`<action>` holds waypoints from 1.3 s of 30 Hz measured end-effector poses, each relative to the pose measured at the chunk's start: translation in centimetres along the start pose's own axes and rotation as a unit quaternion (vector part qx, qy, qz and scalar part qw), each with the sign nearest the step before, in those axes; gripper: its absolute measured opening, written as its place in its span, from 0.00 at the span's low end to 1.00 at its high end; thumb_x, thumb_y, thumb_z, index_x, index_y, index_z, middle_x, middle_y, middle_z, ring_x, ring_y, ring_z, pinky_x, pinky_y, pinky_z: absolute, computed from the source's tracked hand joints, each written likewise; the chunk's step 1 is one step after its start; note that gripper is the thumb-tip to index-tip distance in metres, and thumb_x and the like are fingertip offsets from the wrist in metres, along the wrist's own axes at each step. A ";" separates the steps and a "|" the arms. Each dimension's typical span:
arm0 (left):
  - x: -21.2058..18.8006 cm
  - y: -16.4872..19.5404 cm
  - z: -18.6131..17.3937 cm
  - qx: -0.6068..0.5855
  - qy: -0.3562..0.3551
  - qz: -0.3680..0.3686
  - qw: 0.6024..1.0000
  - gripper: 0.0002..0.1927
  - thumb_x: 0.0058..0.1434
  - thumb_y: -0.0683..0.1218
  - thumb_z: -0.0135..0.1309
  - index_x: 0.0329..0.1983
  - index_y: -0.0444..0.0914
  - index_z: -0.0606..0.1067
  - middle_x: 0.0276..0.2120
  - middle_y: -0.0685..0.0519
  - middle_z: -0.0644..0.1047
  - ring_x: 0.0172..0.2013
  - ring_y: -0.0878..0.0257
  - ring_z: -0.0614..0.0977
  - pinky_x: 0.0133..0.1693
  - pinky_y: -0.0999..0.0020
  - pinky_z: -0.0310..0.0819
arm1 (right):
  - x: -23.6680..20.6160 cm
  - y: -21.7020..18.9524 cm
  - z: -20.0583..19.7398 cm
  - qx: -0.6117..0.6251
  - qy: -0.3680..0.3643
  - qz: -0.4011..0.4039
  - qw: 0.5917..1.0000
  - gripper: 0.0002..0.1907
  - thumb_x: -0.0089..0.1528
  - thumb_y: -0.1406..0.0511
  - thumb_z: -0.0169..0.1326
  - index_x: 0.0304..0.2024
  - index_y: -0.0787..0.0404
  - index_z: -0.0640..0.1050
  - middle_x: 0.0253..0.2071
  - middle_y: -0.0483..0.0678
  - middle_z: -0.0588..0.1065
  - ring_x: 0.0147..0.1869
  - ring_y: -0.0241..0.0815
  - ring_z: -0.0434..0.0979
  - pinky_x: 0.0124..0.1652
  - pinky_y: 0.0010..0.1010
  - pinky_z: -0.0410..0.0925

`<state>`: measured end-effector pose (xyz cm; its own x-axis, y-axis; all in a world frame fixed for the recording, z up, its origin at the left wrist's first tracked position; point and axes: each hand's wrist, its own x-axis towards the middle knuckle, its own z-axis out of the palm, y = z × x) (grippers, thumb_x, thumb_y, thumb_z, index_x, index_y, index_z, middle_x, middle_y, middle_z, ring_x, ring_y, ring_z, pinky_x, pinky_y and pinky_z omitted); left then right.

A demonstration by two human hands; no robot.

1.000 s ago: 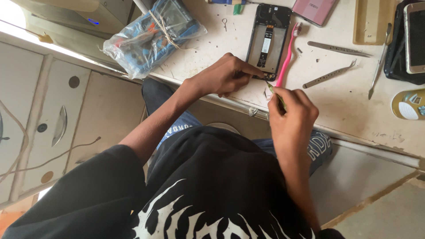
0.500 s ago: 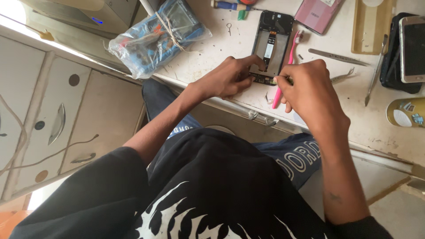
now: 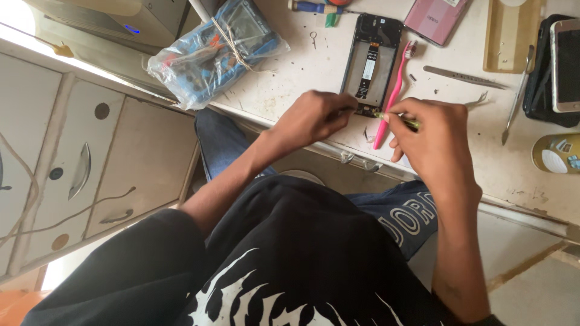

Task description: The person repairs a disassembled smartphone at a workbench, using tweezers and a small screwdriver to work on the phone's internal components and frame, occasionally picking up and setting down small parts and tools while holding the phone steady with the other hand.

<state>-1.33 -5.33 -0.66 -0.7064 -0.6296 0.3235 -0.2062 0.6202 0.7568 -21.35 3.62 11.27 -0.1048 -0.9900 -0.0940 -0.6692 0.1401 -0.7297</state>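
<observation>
Both forearms reach forward over the surface (image 3: 290,90) edge. Right hand (image 3: 432,142) curled, pinching a thin green tool (image 3: 396,118); left hand (image 3: 314,118) closed, fingertips on the opened phone (image 3: 370,63) bottom edge. Pink toothbrush (image 3: 393,93) just beside. Tweezers (image 3: 462,77) farther right, bare room between.

Your bench: white worktop (image 3: 290,84) — matt, scuffed, gritty; pink plastic toothbrush (image 3: 391,96), smooth; opened black phone frame (image 3: 370,63), matt plastic; steel tweezers (image 3: 464,77) — dull metal; crinkled glossy clear plastic bag (image 3: 214,51).
</observation>
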 end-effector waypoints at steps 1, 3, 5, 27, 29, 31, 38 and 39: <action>-0.5 0.2 0.2 0.046 0.002 0.014 0.999 0.14 0.65 0.44 0.57 0.53 0.38 0.78 0.33 0.46 0.81 0.30 0.50 0.83 0.35 0.58 0.78 | -0.2 0.3 0.1 0.015 0.015 -0.005 1.000 0.05 0.64 0.72 0.58 0.38 0.71 0.82 0.23 0.52 0.78 0.22 0.38 0.81 0.24 0.29 0.69; -1.3 0.8 0.7 0.139 0.009 0.045 0.989 0.17 0.64 0.47 0.58 0.56 0.40 0.78 0.36 0.47 0.80 0.31 0.50 0.82 0.34 0.57 0.77 | -0.5 1.1 0.3 0.052 0.040 -0.004 0.998 0.04 0.65 0.73 0.59 0.39 0.71 0.82 0.25 0.51 0.78 0.23 0.37 0.80 0.24 0.27 0.69; -1.9 1.3 1.1 0.185 -0.015 0.028 0.982 0.20 0.65 0.47 0.57 0.59 0.38 0.76 0.35 0.49 0.79 0.30 0.51 0.81 0.31 0.57 0.76 | -0.7 1.7 0.8 0.101 0.056 0.008 0.993 0.04 0.65 0.73 0.59 0.41 0.71 0.82 0.26 0.50 0.79 0.24 0.35 0.79 0.24 0.25 0.70; -1.4 2.9 0.1 0.189 -0.061 -0.006 0.980 0.23 0.64 0.48 0.56 0.63 0.40 0.74 0.34 0.46 0.78 0.29 0.48 0.81 0.32 0.55 0.76 | -0.2 5.0 0.3 0.189 0.014 0.021 0.982 0.06 0.66 0.72 0.59 0.43 0.70 0.82 0.26 0.48 0.76 0.24 0.32 0.75 0.25 0.25 0.68; -1.5 2.8 0.3 0.186 -0.061 -0.013 0.980 0.23 0.66 0.49 0.56 0.63 0.39 0.74 0.34 0.46 0.78 0.30 0.48 0.81 0.33 0.55 0.76 | -0.2 5.0 0.3 0.182 0.013 0.021 0.983 0.06 0.66 0.72 0.59 0.43 0.71 0.82 0.25 0.48 0.76 0.24 0.32 0.75 0.24 0.25 0.68; -1.6 2.9 0.5 0.189 -0.062 -0.023 0.980 0.23 0.67 0.50 0.55 0.63 0.39 0.73 0.34 0.46 0.79 0.30 0.48 0.82 0.33 0.55 0.76 | -0.3 4.9 0.3 0.181 0.014 0.007 0.983 0.05 0.66 0.73 0.59 0.43 0.71 0.82 0.26 0.48 0.76 0.24 0.31 0.75 0.25 0.24 0.68; -0.9 3.3 1.0 0.203 -0.098 -0.069 0.972 0.27 0.67 0.54 0.54 0.66 0.39 0.71 0.34 0.45 0.80 0.28 0.48 0.83 0.30 0.55 0.76 | -0.6 4.5 0.5 0.177 0.013 0.007 0.984 0.06 0.66 0.73 0.58 0.44 0.69 0.82 0.25 0.48 0.76 0.24 0.31 0.74 0.25 0.24 0.67; -0.9 3.3 0.9 0.203 -0.100 -0.071 0.971 0.27 0.67 0.54 0.54 0.66 0.40 0.71 0.34 0.45 0.80 0.28 0.48 0.83 0.30 0.54 0.76 | -0.7 4.5 0.6 0.176 0.016 0.011 0.984 0.05 0.66 0.73 0.58 0.44 0.69 0.82 0.25 0.48 0.76 0.24 0.31 0.74 0.25 0.24 0.66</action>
<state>-2.00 -2.26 1.06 -0.7605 -0.6440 0.0836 -0.5331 0.6927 0.4858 -23.85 4.89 7.71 -0.1443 -0.9850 -0.0951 -0.3698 0.1428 -0.9181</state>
